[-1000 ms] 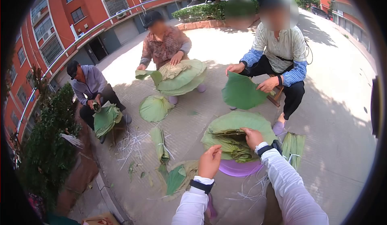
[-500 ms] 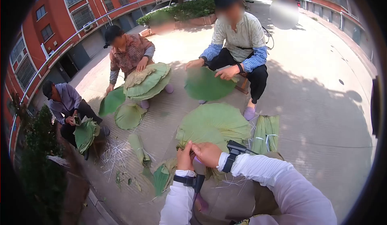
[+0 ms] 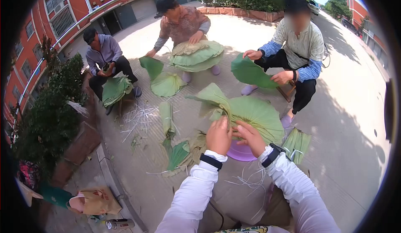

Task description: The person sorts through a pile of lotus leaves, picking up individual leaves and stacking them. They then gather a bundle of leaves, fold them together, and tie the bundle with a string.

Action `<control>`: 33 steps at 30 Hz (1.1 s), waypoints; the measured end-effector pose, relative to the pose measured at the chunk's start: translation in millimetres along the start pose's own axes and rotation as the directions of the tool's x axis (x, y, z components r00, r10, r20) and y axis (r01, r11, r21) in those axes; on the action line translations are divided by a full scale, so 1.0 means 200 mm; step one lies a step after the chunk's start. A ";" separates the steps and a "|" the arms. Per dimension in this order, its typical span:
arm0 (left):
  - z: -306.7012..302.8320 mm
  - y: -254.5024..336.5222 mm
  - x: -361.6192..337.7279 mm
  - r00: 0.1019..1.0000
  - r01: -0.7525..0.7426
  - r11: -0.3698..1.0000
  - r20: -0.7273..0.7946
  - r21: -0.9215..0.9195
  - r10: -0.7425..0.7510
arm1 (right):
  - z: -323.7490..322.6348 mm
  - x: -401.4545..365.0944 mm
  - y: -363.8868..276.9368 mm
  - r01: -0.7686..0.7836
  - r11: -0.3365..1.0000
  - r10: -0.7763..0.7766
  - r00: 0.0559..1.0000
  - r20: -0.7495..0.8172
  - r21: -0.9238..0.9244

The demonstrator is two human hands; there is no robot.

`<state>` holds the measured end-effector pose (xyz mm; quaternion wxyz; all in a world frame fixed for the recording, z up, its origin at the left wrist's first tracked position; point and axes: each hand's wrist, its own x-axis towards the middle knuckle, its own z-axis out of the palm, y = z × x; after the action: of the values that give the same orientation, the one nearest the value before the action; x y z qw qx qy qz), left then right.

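Note:
My left hand is closed on the near edge of a raised green leaf, which folds up and leans to the left. My right hand is beside it with its fingers apart, close to the leaf's gathered edge. Beneath and to the right, a broad stack of round green leaves spreads out. A purple basin shows under the stack, behind my right hand. Right of the basin lies a tied bundle of folded leaves. White strips hang below the basin.
Three people sit ahead with leaves: one at left, one in the middle, one at right. On the ground are a rolled leaf bundle, scattered white strips and a folded leaf. A paper bag stands lower left.
The view has shifted left and down. My hands, close together before, are now slightly apart, and a leaf's side has lifted off the stack. The person at right now holds their leaf more upright.

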<state>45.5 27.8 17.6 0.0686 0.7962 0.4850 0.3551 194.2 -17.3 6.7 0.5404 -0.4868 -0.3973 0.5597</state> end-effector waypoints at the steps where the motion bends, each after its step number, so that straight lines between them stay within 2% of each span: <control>1: 0.02 0.04 -0.02 0.995 -0.104 0.992 0.002 0.066 0.105 | 0.00 -0.01 -0.01 -0.031 0.998 0.030 0.999 0.021 0.060; 3: 0.10 0.10 -0.08 0.951 -0.308 0.937 0.041 0.167 0.306 | -0.05 0.01 0.01 -0.099 0.985 0.093 0.995 0.048 0.141; 5: 0.14 0.14 -0.14 0.914 -0.399 0.902 0.156 0.168 0.375 | -0.12 -0.02 0.12 -0.194 0.942 0.192 0.981 0.036 0.275; 6: 0.16 0.15 -0.16 0.885 -0.420 0.892 0.294 0.166 0.362 | -0.17 0.01 0.17 -0.222 0.901 0.231 0.973 0.021 0.371; 7: 0.18 0.16 -0.20 0.883 -0.438 0.889 0.248 0.130 0.399 | -0.21 0.01 0.22 -0.244 0.849 0.273 0.962 0.007 0.468; 9: 0.21 0.18 -0.22 0.873 -0.480 0.874 0.135 0.076 0.468 | -0.27 0.06 0.28 -0.178 0.826 0.258 0.963 -0.077 0.534; 10: 0.17 0.19 -0.21 0.876 -0.472 0.880 0.138 0.058 0.461 | -0.26 0.07 0.27 -0.143 0.813 0.248 0.962 -0.113 0.565; 13: 0.17 0.09 -0.17 0.939 -0.326 0.943 0.133 0.059 0.316 | -0.27 0.07 0.21 -0.103 0.756 0.261 0.953 -0.153 0.646; 18: 0.12 0.01 -0.18 0.973 -0.170 0.983 0.172 0.066 0.156 | -0.37 0.10 0.16 -0.054 0.776 0.222 0.956 -0.193 0.628; 19: 0.09 0.02 -0.20 0.933 -0.068 0.987 0.359 0.147 0.010 | -0.37 0.10 0.15 -0.046 0.790 0.217 0.954 -0.209 0.612; 21: 0.03 0.05 -0.18 0.725 0.069 0.932 0.624 0.357 -0.293 | -0.38 0.05 0.10 -0.019 0.792 0.189 0.958 -0.217 0.610; 23: 0.03 0.00 -0.19 0.426 -0.107 0.942 0.871 0.318 -0.245 | -0.33 -0.02 0.01 0.003 0.765 0.147 0.973 -0.178 0.645; 24: 0.02 -0.03 -0.21 0.249 -0.186 0.941 0.940 0.283 -0.234 | -0.32 -0.03 -0.01 0.025 0.750 0.092 0.986 -0.141 0.661; 25: 0.01 -0.04 -0.25 0.292 0.048 0.996 0.953 0.077 -0.088 | -0.33 -0.03 -0.02 0.046 0.731 0.036 0.994 -0.105 0.681; 26: 0.01 -0.04 -0.29 0.366 0.255 0.954 0.929 -0.160 0.058 | -0.33 -0.04 -0.04 0.072 0.713 -0.025 0.997 -0.076 0.698; 27: 0.03 -0.01 -0.33 0.453 0.418 0.816 0.870 -0.399 0.193 | -0.31 -0.05 -0.05 0.074 0.707 -0.036 0.997 -0.068 0.704; 28: 0.07 0.04 -0.35 0.597 0.529 0.579 0.757 -0.621 0.267 | -0.26 -0.07 -0.04 0.084 0.699 -0.041 0.996 -0.078 0.710; 30: 0.05 0.10 -0.33 0.782 0.581 0.272 0.619 -0.767 0.076 | -0.17 -0.15 0.03 0.118 0.704 -0.077 0.993 -0.090 0.701; 31: 0.04 0.11 -0.35 0.820 0.571 0.159 0.570 -0.806 -0.052 | -0.11 -0.20 0.09 0.129 0.711 -0.110 0.991 -0.072 0.691; 33: 0.03 0.15 -0.36 0.845 0.469 -0.001 0.449 -0.883 -0.289 | 0.02 -0.30 0.20 0.046 0.704 -0.005 0.998 -0.059 0.708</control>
<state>50.9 -45.7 -10.0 0.6980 0.4091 0.3188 0.4938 179.0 -81.0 -24.4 0.7038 -0.2508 -0.1440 0.6488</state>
